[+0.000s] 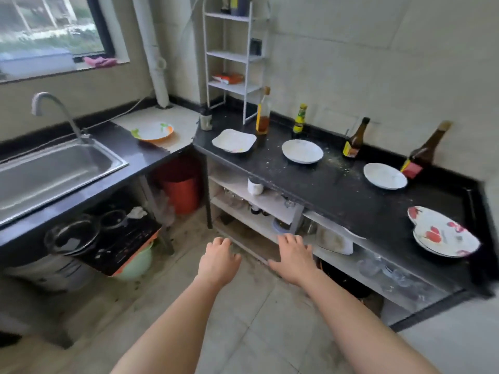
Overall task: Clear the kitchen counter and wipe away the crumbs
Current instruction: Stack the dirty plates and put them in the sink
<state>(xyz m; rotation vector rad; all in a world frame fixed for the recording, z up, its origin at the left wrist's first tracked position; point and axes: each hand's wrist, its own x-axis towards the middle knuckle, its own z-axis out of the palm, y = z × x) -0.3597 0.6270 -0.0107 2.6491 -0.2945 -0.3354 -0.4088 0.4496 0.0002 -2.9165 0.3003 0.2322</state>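
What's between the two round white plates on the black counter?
Head view: only scattered crumbs on the black counter; a brown bottle stands just behind that stretch.

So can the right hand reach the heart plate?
Probably yes. The right hand is open and empty, and the heart plate sits near the counter's front edge with nothing before it.

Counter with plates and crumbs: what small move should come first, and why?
Probably reach the right hand to the middle round plate and lift it. That hand and the left hand are empty and open in front of the counter, and crumbs lie scattered beside that plate, so wiping must wait.
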